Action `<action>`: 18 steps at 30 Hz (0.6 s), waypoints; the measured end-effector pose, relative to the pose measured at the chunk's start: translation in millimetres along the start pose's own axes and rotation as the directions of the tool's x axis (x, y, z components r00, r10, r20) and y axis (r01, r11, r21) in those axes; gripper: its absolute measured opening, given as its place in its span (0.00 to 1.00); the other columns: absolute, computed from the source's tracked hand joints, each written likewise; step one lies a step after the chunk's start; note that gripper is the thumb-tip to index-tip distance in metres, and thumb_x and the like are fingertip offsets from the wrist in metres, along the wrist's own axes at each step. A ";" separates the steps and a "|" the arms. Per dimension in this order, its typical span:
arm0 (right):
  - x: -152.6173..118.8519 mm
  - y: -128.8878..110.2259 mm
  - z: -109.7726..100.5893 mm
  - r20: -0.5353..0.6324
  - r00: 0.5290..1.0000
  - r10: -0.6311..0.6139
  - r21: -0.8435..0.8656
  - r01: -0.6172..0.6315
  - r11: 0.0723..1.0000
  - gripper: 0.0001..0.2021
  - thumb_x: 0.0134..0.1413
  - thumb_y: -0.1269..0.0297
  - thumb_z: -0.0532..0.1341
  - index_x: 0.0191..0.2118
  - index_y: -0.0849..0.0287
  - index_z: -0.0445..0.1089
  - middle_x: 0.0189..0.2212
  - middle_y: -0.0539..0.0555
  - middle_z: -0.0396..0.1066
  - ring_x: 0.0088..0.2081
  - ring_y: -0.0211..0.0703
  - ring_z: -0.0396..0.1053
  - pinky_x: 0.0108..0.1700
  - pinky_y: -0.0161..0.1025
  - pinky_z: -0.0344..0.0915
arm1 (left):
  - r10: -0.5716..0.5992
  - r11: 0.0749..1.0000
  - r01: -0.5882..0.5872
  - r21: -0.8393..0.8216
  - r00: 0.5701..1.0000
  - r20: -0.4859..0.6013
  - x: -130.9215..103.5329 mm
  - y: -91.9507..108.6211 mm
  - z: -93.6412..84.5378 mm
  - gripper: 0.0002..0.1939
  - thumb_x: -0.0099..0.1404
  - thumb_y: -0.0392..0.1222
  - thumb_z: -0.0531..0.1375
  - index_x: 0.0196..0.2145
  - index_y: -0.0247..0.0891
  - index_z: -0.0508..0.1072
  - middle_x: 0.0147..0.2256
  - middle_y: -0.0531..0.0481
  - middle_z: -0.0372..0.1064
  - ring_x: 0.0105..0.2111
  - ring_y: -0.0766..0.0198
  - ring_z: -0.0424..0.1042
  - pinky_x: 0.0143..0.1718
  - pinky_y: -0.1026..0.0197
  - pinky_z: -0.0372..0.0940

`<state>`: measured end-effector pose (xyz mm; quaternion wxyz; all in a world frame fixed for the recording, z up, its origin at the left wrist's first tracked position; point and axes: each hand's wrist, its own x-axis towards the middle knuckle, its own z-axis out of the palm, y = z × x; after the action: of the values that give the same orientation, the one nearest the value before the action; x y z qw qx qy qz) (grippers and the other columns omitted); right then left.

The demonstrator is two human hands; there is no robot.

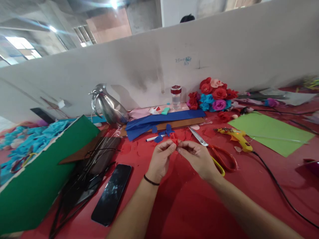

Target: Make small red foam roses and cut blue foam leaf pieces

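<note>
Above the red tabletop, my left hand [161,157] pinches a small red paper flower [173,137] between thumb and fingers. My right hand [198,157] closes on the flower's lower right side, its thumb and fingertips pressed together. Just beyond the fingers lie blue paper petals [158,138] and a white marker [151,138]. Scissors [219,154] with red and yellow handles rest beside my right hand, partly hidden by it. Farther right is a yellow hot glue gun [238,137] with its black cord. Red paper pieces [208,132] are scattered around.
A phone [111,194] and a dark pouch [106,152] with thin wires lie left, by a green board [50,176]. Behind are a steel jug [109,106], blue paper strips [164,120], a glass jar [176,98] and a flower bunch [216,94]. Green paper [271,131] lies right.
</note>
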<state>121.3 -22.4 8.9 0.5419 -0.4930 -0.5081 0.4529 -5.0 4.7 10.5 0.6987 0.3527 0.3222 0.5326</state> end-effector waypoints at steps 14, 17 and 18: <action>-1.4 -2.4 1.8 -0.001 0.999 -0.035 -0.043 0.035 0.998 0.09 0.45 0.58 0.63 0.30 0.57 0.75 0.29 0.53 0.77 0.32 0.44 0.71 0.40 0.43 0.66 | -0.015 1.000 0.015 0.003 0.997 0.075 -0.4 2.2 -1.1 0.11 0.44 0.41 0.72 0.25 0.36 0.77 0.28 0.52 0.72 0.30 0.70 0.67 0.38 0.64 0.60; -2.5 -3.6 1.8 -0.035 0.997 -0.071 -0.096 0.067 0.993 0.08 0.45 0.60 0.62 0.30 0.57 0.75 0.29 0.53 0.77 0.33 0.45 0.72 0.40 0.43 0.67 | 0.002 1.000 -0.005 0.029 0.997 0.083 0.3 2.2 -1.2 0.10 0.46 0.42 0.71 0.24 0.36 0.76 0.28 0.52 0.72 0.30 0.68 0.67 0.39 0.63 0.60; -2.8 -4.1 1.8 -0.049 0.995 -0.085 -0.117 0.079 0.990 0.08 0.46 0.60 0.62 0.30 0.57 0.75 0.30 0.53 0.78 0.33 0.45 0.72 0.40 0.43 0.67 | 0.011 0.999 -0.014 0.041 0.997 0.082 0.6 1.9 -1.1 0.10 0.46 0.43 0.71 0.24 0.36 0.76 0.27 0.52 0.71 0.31 0.68 0.67 0.40 0.62 0.61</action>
<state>119.3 -25.5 12.7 0.5442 -0.5142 -0.5384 0.3867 -6.7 5.8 11.5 0.7004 0.3908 0.3022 0.5153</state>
